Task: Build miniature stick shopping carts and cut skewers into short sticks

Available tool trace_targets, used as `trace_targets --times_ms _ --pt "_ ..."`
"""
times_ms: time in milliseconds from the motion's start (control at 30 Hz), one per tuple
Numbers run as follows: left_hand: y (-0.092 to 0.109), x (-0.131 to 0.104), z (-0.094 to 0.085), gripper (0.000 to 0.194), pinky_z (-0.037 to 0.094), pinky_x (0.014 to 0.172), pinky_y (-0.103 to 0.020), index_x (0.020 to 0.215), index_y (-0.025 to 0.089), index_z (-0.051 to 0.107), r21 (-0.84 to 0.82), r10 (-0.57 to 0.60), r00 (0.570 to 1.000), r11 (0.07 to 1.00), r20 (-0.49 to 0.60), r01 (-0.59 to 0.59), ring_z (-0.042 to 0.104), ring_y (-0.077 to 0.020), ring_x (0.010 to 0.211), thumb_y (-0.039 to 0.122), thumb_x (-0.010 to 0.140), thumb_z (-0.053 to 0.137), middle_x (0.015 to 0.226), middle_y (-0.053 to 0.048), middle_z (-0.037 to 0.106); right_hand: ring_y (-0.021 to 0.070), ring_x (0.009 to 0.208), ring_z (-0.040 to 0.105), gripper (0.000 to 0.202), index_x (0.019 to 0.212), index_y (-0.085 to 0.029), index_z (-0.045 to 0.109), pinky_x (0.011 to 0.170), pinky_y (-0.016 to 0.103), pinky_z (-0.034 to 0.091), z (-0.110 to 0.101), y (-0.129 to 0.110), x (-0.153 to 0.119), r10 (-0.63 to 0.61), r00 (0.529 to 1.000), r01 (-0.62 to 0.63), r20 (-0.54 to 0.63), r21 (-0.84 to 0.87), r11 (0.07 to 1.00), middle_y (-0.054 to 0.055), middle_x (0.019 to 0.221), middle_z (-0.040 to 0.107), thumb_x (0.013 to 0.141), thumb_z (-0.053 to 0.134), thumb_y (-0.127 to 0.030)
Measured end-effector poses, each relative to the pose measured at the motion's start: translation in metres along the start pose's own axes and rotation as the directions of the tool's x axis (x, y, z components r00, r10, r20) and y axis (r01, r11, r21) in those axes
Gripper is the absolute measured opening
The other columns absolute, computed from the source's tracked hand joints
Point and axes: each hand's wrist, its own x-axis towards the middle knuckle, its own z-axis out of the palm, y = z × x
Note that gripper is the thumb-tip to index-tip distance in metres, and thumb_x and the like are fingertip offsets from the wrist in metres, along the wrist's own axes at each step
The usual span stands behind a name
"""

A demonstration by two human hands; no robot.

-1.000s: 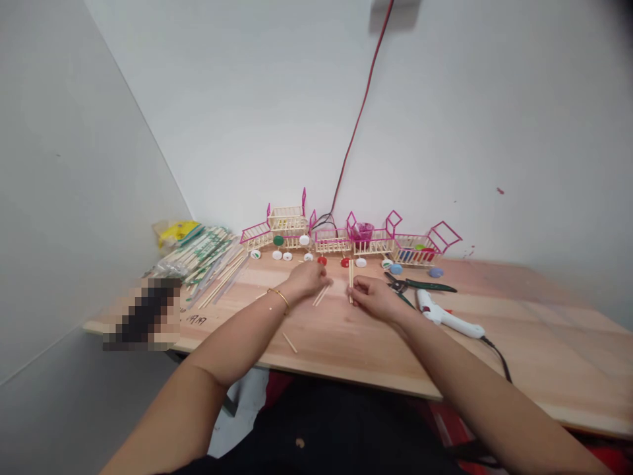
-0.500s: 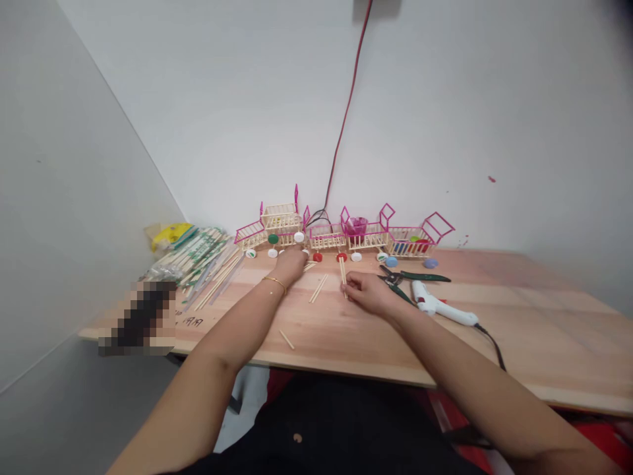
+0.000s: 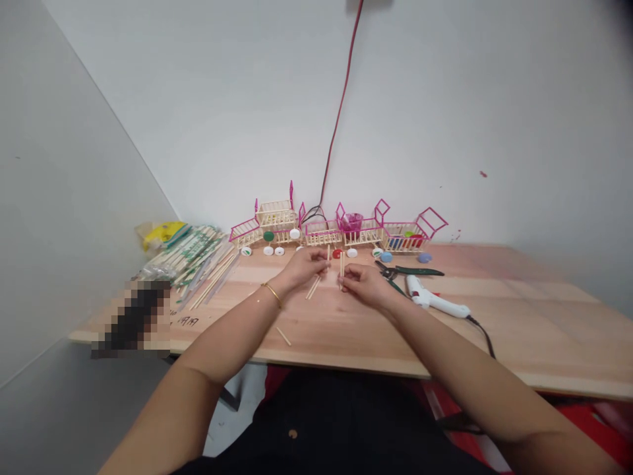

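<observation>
My left hand (image 3: 307,265) pinches a short wooden stick (image 3: 328,252) held upright near the middle of the table. Just right of it, my right hand (image 3: 363,284) is closed on a pair of short sticks (image 3: 341,269), also upright. Two loose sticks (image 3: 313,287) lie on the wood beneath my left hand, and a single stick (image 3: 283,336) rests nearer the front edge. Behind the hands stands a row of small stick carts with pink frames and bottle-cap wheels, among them a cart (image 3: 323,233) and one bearing a pink cup (image 3: 352,223).
Pliers with green handles (image 3: 420,271) and a white glue gun (image 3: 442,305) with a black cord lie to the right. Bundled sticks in packaging (image 3: 190,254) and a yellow bag (image 3: 165,233) are at the left. A red cable (image 3: 341,99) hangs down the wall.
My left hand has come back from near the cart wheels toward my right hand, now with a stick in its fingers. My right hand still grips its sticks. The view has shifted slightly.
</observation>
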Motion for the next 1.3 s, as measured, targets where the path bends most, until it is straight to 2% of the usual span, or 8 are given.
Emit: trace_targets --times_ms 100,233,400,700,900,1133,1300 --pt "-0.001 -0.003 0.013 0.008 0.050 0.059 -0.022 0.077 0.011 0.058 -0.142 -0.004 0.998 0.990 0.059 0.012 0.059 -0.0091 0.056 0.018 0.078 0.061 0.063 0.000 0.060 0.0137 0.057 0.058 0.024 0.072 -0.019 0.058 0.054 0.024 0.041 0.000 0.000 0.000 0.000 1.000 0.000 0.007 0.009 1.000 0.001 0.063 0.066 0.078 0.060 -0.041" --pt "-0.006 -0.004 0.019 0.008 0.049 0.056 -0.021 0.073 0.011 0.058 -0.220 -0.010 0.994 0.975 0.107 0.033 0.058 -0.0083 0.052 0.018 0.075 0.062 0.058 0.001 0.059 0.0150 0.063 0.062 0.023 0.076 -0.019 0.061 0.058 0.025 0.045 0.000 0.001 -0.001 -0.015 1.000 0.015 0.027 0.016 1.000 0.002 0.068 0.068 0.078 0.061 -0.041" --pt "-0.008 -0.007 0.023 0.006 0.045 0.053 -0.019 0.071 0.012 0.057 -0.195 -0.020 0.989 0.980 0.148 0.049 0.057 -0.0087 0.051 0.016 0.072 0.061 0.056 0.002 0.060 0.0148 0.062 0.061 0.022 0.074 -0.019 0.060 0.057 0.024 0.044 0.000 0.000 -0.001 -0.017 0.999 0.017 0.031 -0.025 1.000 0.001 0.066 0.067 0.077 0.062 -0.040" --pt "-0.006 -0.013 0.025 0.010 0.038 0.050 -0.020 0.065 0.014 0.055 -0.067 -0.050 0.987 0.996 0.151 0.061 0.054 -0.0099 0.052 0.019 0.066 0.064 0.054 0.003 0.059 0.0102 0.051 0.047 0.024 0.060 -0.019 0.055 0.051 0.022 0.033 -0.002 -0.010 -0.004 -0.014 0.999 0.022 0.049 -0.165 0.986 -0.003 0.054 0.059 0.075 0.062 -0.036" --pt "-0.003 -0.014 0.023 0.008 0.033 0.050 -0.020 0.063 0.015 0.058 0.006 -0.033 0.990 0.999 0.137 0.033 0.050 -0.0094 0.051 0.021 0.067 0.063 0.054 0.003 0.058 0.0110 0.057 0.044 0.028 0.056 -0.018 0.055 0.054 0.023 0.031 -0.004 -0.008 -0.004 -0.054 0.998 0.062 0.039 -0.235 0.970 -0.003 0.055 0.052 0.074 0.062 -0.038" --pt "-0.004 -0.015 0.026 0.008 0.034 0.051 -0.020 0.062 0.015 0.058 -0.035 -0.014 0.991 0.999 0.133 0.018 0.051 -0.0098 0.052 0.019 0.068 0.062 0.054 0.003 0.058 0.0102 0.055 0.042 0.027 0.056 -0.018 0.053 0.053 0.023 0.030 -0.002 -0.009 -0.005 -0.073 0.997 0.076 0.023 -0.261 0.962 -0.003 0.055 0.051 0.075 0.059 -0.035" --pt "0.001 -0.014 0.027 0.011 0.040 0.056 -0.021 0.065 0.014 0.059 -0.135 -0.002 0.994 0.991 0.114 0.017 0.054 -0.0098 0.054 0.019 0.075 0.055 0.055 0.004 0.056 0.0097 0.052 0.041 0.025 0.057 -0.018 0.054 0.051 0.022 0.030 0.000 -0.005 -0.005 -0.068 0.998 0.066 0.001 -0.263 0.962 -0.003 0.054 0.051 0.074 0.060 -0.035"
